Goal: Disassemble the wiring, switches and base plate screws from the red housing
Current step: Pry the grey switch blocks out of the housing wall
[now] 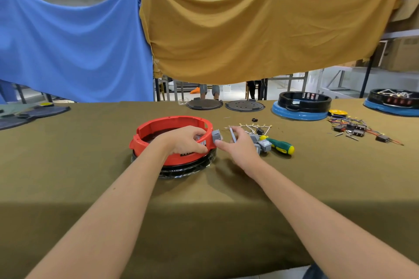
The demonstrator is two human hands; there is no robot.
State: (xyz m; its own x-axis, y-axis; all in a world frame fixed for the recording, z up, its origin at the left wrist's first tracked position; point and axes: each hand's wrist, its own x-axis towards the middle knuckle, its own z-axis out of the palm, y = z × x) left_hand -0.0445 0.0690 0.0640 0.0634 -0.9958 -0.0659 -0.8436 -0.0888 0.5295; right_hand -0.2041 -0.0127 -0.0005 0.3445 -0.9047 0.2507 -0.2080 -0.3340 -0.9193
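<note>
Left hand point(184, 140) curled over the near right rim of the red housing point(172, 140), fingers bent down inside the wall and thumb pressed on the outside, gripping it. Right hand point(238, 145) just beside it on the right, loosely bent, thumb tip touching a grey switch point(216, 135) that sticks out of the housing wall; fingers raised beside a thin grey flat piece point(233, 135), though whether pinched or only resting against them cannot be told.

Red housing near the middle of the olive-covered table point(204, 199), sitting on a black ring base point(188, 169).

Right of the right hand, partly hidden by it, a small heap of loose grey switches point(264, 144), a bundle of white wires point(254, 127) with yellow tips, and a screwdriver point(280, 145) with green and yellow handle lying flat.

Farther right, a scatter of coloured wires and dark switches point(358, 129). Along the far edge, two dark round plates point(224, 104), a black housing on a blue base point(301, 106), and a second one point(394, 102) at the right edge.

Behind, a blue cloth point(72, 47) and a mustard cloth point(260, 29) hung as a backdrop.
</note>
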